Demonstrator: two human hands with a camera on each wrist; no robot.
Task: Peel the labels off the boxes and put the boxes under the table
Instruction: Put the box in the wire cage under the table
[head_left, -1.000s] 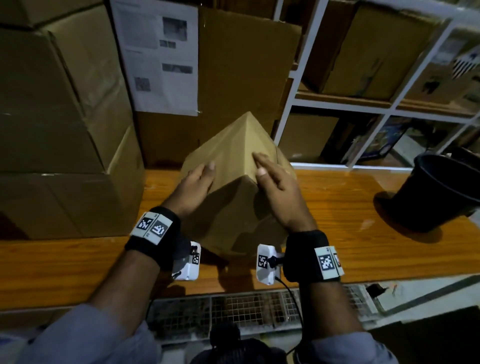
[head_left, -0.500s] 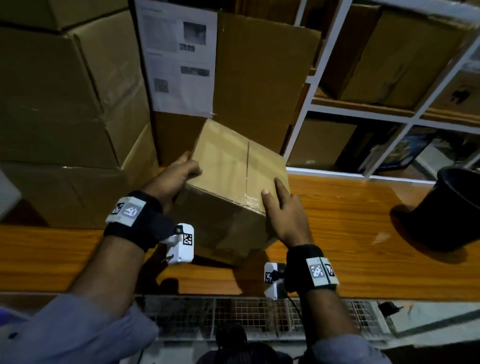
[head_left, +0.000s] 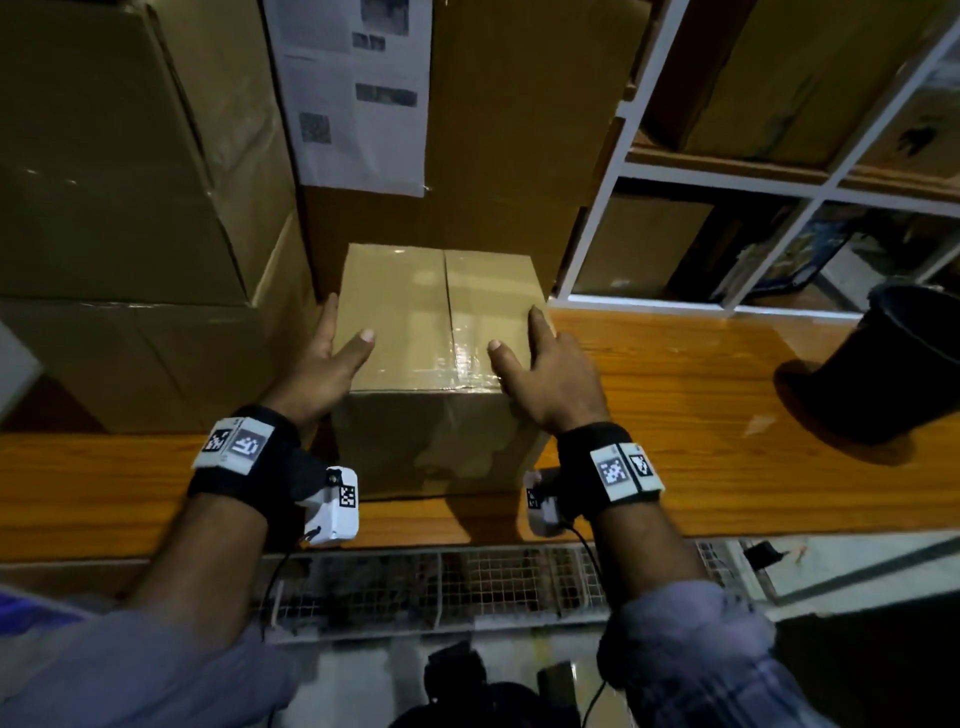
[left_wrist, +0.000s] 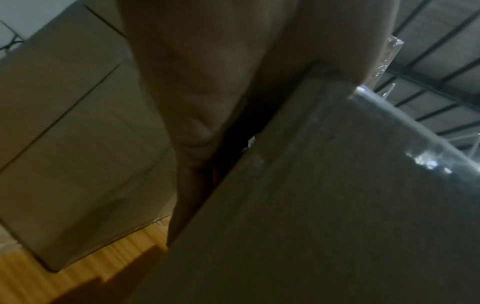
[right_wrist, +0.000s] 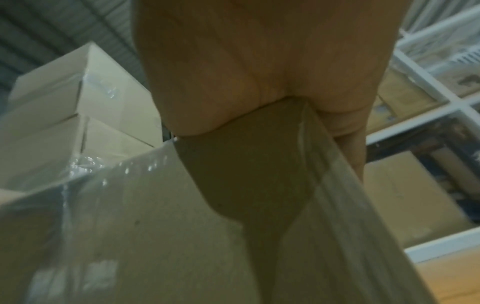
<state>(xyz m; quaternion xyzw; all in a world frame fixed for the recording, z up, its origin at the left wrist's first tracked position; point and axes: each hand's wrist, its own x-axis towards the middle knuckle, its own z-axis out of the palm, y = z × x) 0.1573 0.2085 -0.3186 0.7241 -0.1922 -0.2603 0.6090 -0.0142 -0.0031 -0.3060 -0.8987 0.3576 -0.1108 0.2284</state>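
Stack (head_left: 119, 218): big cartons tower on my left, hard against the table's far side, one near my left hand.
Tall carton (head_left: 519, 130): stands right behind my box, a printed label (head_left: 358, 88) stuck on its front, not yet peeled.
Table (head_left: 727, 415): wooden top, my box sits square on it, in front of the tall carton and just beside the stack.
Pot (head_left: 893, 364): black, lying over at the right, well apart from me.
Box (head_left: 441, 322): taped seam facing up, no label on the top or near face that I can see.
Left hand (head_left: 322, 364): fingers straight down the left side, thumb laid flat on top, pressing, not curled.
Right hand (head_left: 550, 374): same on the right side, palm flat on the wall, thumb on top.
Grip: a two-sided squeeze with spread hands, I reckon, nothing pinched.
Doing it well: I'd check every face for a label first, keep the palms low and even, lift level, then draw it back over the near edge and down.
Hidden: the box's far, side and under faces; under the table too. The wrist views are dim and blurred, mostly palm and cardboard.
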